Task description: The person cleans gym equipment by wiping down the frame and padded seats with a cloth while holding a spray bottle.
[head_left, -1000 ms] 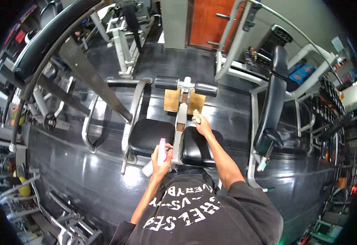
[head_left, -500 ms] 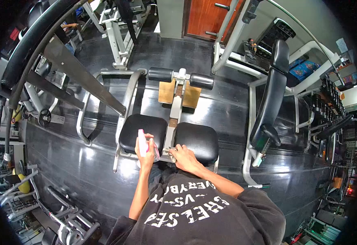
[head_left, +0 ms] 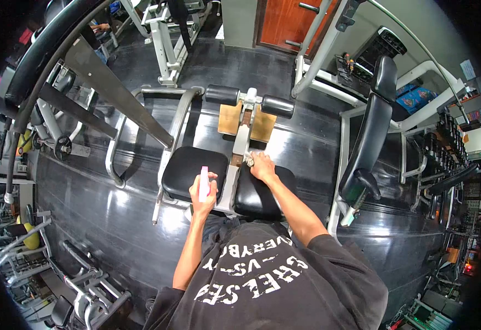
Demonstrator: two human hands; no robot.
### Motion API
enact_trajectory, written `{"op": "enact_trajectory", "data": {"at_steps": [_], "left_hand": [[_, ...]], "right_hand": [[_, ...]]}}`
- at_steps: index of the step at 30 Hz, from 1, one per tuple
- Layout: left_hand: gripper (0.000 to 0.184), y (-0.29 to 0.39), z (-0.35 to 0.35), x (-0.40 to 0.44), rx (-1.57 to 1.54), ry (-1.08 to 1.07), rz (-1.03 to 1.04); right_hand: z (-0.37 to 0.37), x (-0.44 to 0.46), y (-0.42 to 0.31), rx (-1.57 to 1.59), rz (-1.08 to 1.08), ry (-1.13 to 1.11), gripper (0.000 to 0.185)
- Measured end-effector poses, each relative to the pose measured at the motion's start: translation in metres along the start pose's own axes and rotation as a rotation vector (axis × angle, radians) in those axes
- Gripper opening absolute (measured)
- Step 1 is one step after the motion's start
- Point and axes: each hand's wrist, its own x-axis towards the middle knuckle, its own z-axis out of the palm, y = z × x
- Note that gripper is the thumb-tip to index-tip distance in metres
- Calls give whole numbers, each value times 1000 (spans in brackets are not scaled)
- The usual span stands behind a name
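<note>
My left hand (head_left: 199, 205) is wrapped round a spray bottle with a pink and white head (head_left: 204, 180), held upright over the near edge of the left black seat pad (head_left: 188, 168). The bottle's body is mostly hidden by my fingers. My right hand (head_left: 263, 166) is closed on a crumpled pale cloth (head_left: 249, 159), of which only a small part shows. It rests at the far inner corner of the right black seat pad (head_left: 254, 193), beside the light metal centre bar (head_left: 229, 188).
Beyond the pads are black foam rollers (head_left: 222, 94) and wooden foot plates (head_left: 229, 119). A tilted black backrest bench (head_left: 365, 148) stands to the right. A thick metal arm (head_left: 122, 91) slants in from the upper left. Dumbbells (head_left: 452, 137) line a rack at far right.
My right hand has moved forward with the cloth, from the near end of the centre bar to the right pad's far inner corner. My left hand has shifted slightly right with the spray bottle.
</note>
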Motion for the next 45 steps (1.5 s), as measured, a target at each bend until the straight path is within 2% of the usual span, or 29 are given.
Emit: {"op": "enact_trajectory", "data": {"at_steps": [2, 4, 6, 8, 12, 13, 15, 16, 18, 21, 24, 27, 29, 31, 32, 34, 38, 40, 42, 45], "left_hand": [[14, 3, 0, 0, 32, -1, -2], [14, 4, 2, -2, 57, 16, -54], [14, -4, 6, 0, 82, 0, -4], [15, -4, 7, 0, 109, -24, 35], [14, 1, 9, -2, 107, -67, -43], [15, -1, 8, -2, 126, -62, -30], [14, -3, 8, 0, 118, -34, 3], [14, -3, 8, 0, 116, -37, 5], [13, -2, 7, -1, 88, -20, -55], [12, 2, 8, -2, 40, 7, -68], [10, 6, 13, 0, 82, -25, -55], [8, 21, 31, 2, 36, -94, -58], [9, 29, 47, -1, -35, -151, -89], [9, 32, 60, -4, -91, -203, -150], [13, 24, 61, -5, -41, -285, -84], [15, 20, 70, -13, -112, -289, -129], [15, 5, 82, -31, -197, -258, -148], [17, 12, 83, -31, -139, -258, -45], [17, 13, 80, -31, -145, -282, -87], [18, 13, 77, -30, -144, -315, -149]], "right_hand": [[-6, -12, -11, -104, -70, -36, 48], [-5, -43, -16, -93, -234, 79, 47], [-18, -78, -30, -97, -301, 56, 47], [-29, -112, -40, -41, -366, 3, 46], [-38, -148, -37, 149, -444, -99, 43], [-37, -151, -37, 153, -442, -92, 43], [-36, -156, -35, 245, -301, -268, 43], [-37, -156, -32, 246, -298, -264, 43], [-39, -149, -23, 424, -304, -193, 41], [-61, -105, -13, 534, -189, 83, 35], [-50, -45, 18, 381, -152, 229, 34], [-13, -6, 44, 227, -159, 229, 37], [-4, -4, 34, -31, -28, 87, 40], [-5, -15, 24, -76, -79, 129, 40], [-5, -25, 21, -125, -125, 166, 41], [-9, -53, 18, -94, -258, 267, 42], [-32, -125, -3, -55, -316, 243, 46], [-37, -150, -9, -43, -281, 139, 41], [-40, -169, -12, -25, -251, 47, 46], [-38, -185, -8, 47, -315, 50, 43]]}}
